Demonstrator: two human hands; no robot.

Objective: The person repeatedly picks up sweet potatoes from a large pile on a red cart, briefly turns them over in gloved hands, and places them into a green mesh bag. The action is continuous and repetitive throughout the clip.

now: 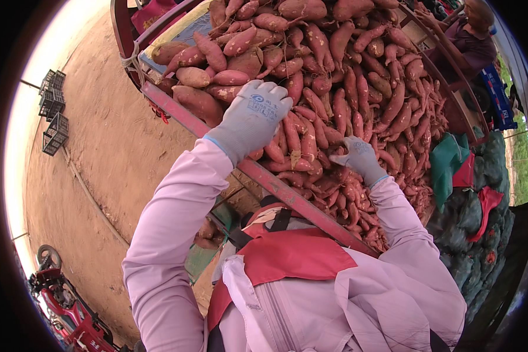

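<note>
A large heap of reddish sweet potatoes [343,101] fills a table with a worn red metal edge rail [290,187]. My left hand [255,114], in a grey work glove, is on the near left part of the heap, its fingers curled down over the roots; what lies under the palm is hidden. My right hand [358,156], gloved too, is lower right over smaller roots, thumb apart from the fingers, with no root plainly in it. Bigger sweet potatoes [198,103] lie at the left corner, beside my left hand.
Full green mesh sacks [466,233] stand at the right, with a green bag [448,165] beside the heap. Another person [464,44] is at the far right side. Black crates [55,134] and a red motorcycle [66,303] stand on the dirt floor at left.
</note>
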